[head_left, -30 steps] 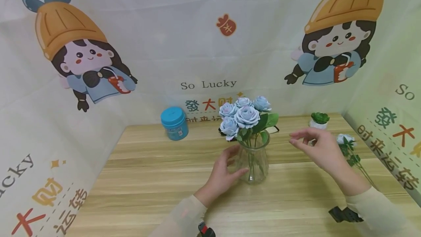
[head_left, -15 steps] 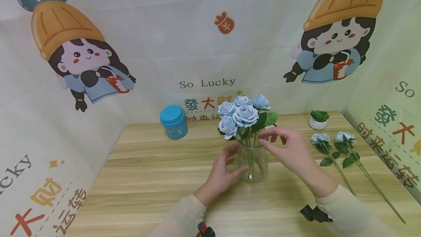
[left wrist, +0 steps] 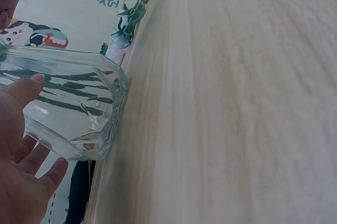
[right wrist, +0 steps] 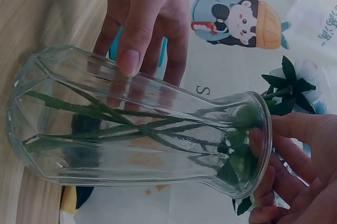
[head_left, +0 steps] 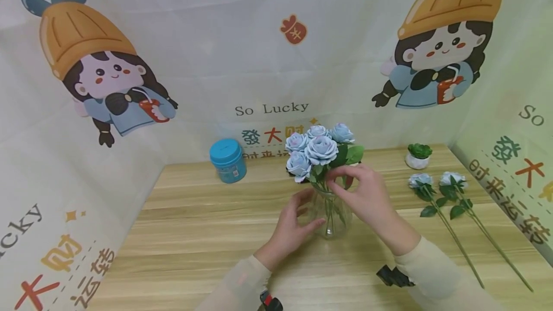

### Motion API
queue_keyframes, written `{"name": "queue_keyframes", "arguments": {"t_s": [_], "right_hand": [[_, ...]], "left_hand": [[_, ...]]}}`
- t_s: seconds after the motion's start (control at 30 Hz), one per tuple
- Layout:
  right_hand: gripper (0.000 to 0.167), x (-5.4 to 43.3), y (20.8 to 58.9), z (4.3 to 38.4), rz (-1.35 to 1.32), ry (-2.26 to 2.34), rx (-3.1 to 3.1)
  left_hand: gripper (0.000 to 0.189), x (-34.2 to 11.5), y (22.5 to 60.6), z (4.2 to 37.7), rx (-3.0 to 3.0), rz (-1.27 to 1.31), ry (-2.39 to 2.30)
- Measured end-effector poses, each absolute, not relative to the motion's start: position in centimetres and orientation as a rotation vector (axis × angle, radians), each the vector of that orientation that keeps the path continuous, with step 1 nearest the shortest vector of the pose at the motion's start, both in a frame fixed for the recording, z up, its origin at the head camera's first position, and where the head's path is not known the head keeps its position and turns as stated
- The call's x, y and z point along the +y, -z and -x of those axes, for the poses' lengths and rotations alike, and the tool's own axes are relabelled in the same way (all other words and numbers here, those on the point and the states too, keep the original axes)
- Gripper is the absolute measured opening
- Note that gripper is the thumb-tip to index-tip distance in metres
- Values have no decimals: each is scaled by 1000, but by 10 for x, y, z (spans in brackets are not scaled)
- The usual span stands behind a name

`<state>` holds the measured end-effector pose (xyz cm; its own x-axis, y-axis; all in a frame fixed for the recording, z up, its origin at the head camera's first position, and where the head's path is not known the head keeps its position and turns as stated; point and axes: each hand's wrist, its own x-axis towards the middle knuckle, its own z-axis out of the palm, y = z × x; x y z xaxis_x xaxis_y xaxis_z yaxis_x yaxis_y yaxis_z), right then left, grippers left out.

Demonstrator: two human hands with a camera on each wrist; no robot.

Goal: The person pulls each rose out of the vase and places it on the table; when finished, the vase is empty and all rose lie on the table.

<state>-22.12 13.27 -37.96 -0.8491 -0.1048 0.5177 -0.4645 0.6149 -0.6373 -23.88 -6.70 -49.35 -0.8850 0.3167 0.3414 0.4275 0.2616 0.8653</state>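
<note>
A clear glass vase (head_left: pixel 320 217) stands upright on the wooden table, with several pale blue artificial roses (head_left: pixel 321 150) in it. Their green stems (right wrist: pixel 79 109) cross inside the glass. My left hand (head_left: pixel 288 234) steadies the vase from the left, thumb on the near side and fingers around the far side; the left wrist view shows the thumb against the glass. At the vase's mouth my right hand (head_left: pixel 369 198) pinches among the stems and leaves just below the blooms, thumb and index finger right at the rim. Its fingertips are partly hidden by leaves and glass.
Two more blue roses, a left one (head_left: pixel 421 180) and a right one (head_left: pixel 453 180), lie on the table (head_left: pixel 194 234) at the right. Behind them sits a small potted succulent (head_left: pixel 418 156). A blue lidded jar (head_left: pixel 227 162) stands at the back left. Printed cloth (head_left: pixel 207 61) walls the table.
My right hand has moved left from above the table's right side to the vase mouth, uncovering the lying rose nearest it. The left hand stays on the vase.
</note>
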Motion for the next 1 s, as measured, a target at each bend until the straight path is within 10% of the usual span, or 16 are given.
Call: {"name": "queue_keyframes", "arguments": {"t_s": [1.0], "right_hand": [[11,121,386,224,-410,-1223,-2374]], "left_hand": [[70,-67,495,239,-2382,738,1713]]}}
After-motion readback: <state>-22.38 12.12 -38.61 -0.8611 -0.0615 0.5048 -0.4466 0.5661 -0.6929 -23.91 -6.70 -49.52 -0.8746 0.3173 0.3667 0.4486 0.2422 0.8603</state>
